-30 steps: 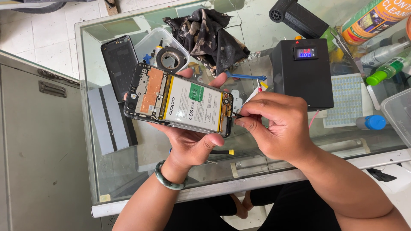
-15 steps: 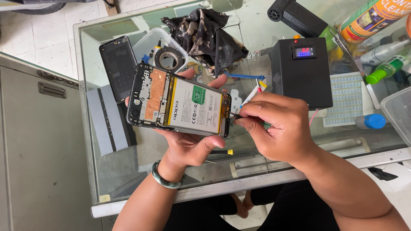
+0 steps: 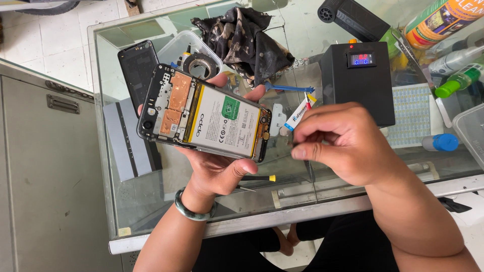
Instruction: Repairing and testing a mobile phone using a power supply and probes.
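Observation:
My left hand holds an opened smartphone from below, its back off, showing a white battery, copper shields and circuit boards. It is tilted, with its camera end to the left. A green bangle sits on that wrist. My right hand hovers just right of the phone's lower end, clear of it, thumb and forefinger pinched together. I cannot make out anything between the fingertips. A small white and blue tube lies on the glass behind my right hand.
The glass table carries a black box with a digital display, a dark rag, a black phone cover, a tub with a tape roll, a yellow-capped screwdriver and bottles at the right.
My right hand has drawn back to the right from the phone's lower end, fingers still pinched. My left hand has tilted the phone and raised it closer to the camera.

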